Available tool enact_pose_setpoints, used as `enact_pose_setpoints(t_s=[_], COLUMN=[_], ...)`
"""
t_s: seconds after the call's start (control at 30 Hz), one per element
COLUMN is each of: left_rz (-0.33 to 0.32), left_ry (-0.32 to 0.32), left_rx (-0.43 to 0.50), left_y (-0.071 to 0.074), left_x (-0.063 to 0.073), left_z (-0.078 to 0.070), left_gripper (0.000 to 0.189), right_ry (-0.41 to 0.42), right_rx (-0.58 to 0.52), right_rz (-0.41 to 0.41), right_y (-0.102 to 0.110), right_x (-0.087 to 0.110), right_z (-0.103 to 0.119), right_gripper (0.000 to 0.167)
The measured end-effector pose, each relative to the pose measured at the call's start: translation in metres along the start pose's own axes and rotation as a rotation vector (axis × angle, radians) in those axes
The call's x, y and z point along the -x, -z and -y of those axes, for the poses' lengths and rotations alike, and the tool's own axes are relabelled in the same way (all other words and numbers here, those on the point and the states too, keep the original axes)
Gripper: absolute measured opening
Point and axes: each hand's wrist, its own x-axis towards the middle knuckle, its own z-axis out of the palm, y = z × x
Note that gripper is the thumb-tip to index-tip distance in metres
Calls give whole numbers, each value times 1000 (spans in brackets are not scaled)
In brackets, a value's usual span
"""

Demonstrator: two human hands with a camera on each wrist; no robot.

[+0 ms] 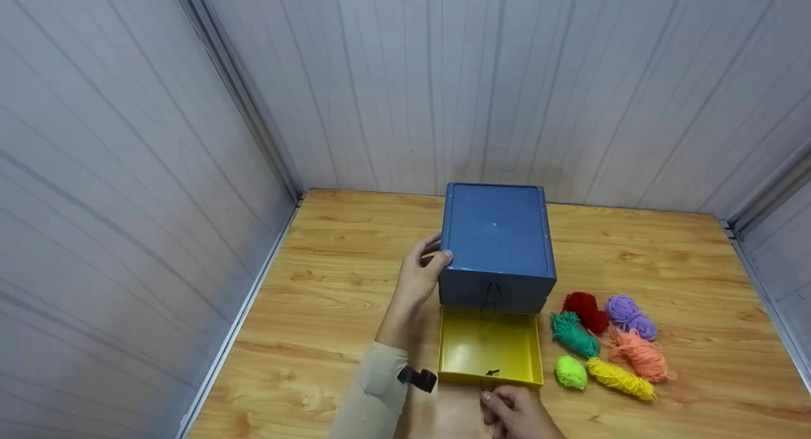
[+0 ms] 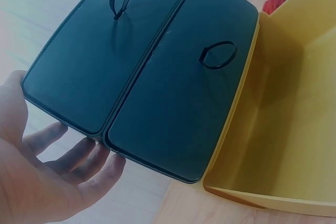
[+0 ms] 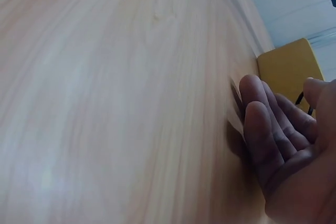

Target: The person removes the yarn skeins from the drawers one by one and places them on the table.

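A blue drawer box (image 1: 497, 230) stands on the table, with two dark drawer fronts (image 2: 173, 98) that carry black loop pulls (image 2: 219, 56). Below them a yellow drawer (image 1: 491, 347) is pulled out at the front, its visible inside bare. My left hand (image 1: 419, 274) rests against the box's left side, thumb at the top edge and fingertips (image 2: 113, 163) touching the side wall. At the yellow drawer's front, my right hand (image 1: 516, 413) pinches its thin black loop (image 1: 485, 386) between thumb and finger. That loop is mostly hidden in the right wrist view.
Right of the drawer lie several yarn bundles: red (image 1: 586, 312), purple (image 1: 630, 315), teal (image 1: 574, 334), peach (image 1: 641, 355), yellow (image 1: 621, 379) and a lime ball (image 1: 571, 372). Pale panel walls (image 1: 405, 90) border the wooden table (image 1: 304, 299) behind and at both sides.
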Motion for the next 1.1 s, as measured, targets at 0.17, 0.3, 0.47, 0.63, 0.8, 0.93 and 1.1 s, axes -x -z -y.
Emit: enact_pose_setpoints(t_s=[0.17,0.3,0.47,0.63,0.8,0.93,1.1], left_rz=[1,3,10,9,8,4,7], left_ry=[2,-7,-2,-7,-10,6,12], left_rx=[0,1,11,13,11,5,22], left_y=[0,0,0,0,0,0,0], left_x=[-1,-2,-2,-2,-1,-1,0], left_z=[-1,0,0,-1,-2,-2,-1], left_gripper=[52,52,53,52,51,51,52], right_ry=[-11,-37,-44,-62,-90,-79,-71], right_rx=[-33,-76,-89,-107,-154,-178,-173], right_rz=[-2,-1,1,-4,-26,-30,-29], right_y=[-2,-2,-3,-5,-8,-10,-9], right_x=[-1,-1,1,2,2,1,1], right_z=[-2,-1,2,4,2,0,0], right_gripper=[36,33,31,38,41,35,32])
